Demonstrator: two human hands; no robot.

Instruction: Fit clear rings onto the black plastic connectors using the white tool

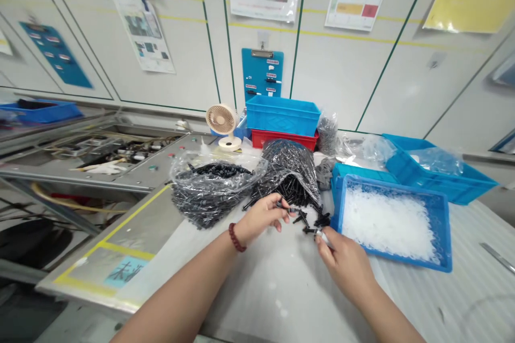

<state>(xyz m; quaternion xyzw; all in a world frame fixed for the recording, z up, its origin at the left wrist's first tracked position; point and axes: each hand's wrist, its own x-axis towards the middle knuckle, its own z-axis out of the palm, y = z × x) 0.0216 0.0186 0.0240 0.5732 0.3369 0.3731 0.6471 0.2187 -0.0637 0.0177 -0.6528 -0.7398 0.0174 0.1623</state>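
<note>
My left hand (261, 218), with a dark red beaded bracelet on its wrist, pinches a slim black plastic part (288, 209) between thumb and fingers. To its right, my right hand (346, 260) is closed on a small white piece (323, 237); a black part (309, 230) points left from its tip, and I cannot tell whether the two are joined. Several loose black parts (301, 217) lie between the hands. Just behind them, a clear plastic bag (287, 158) of black parts lies with its mouth toward me.
Another bag of black parts (205, 198) stands at left. At right, a blue tray (444, 241) holds many small white pieces, beside more blue bins (475, 179). Behind are a beige fan (222, 120) and a blue bin (281, 115) on a red one (281, 139).
</note>
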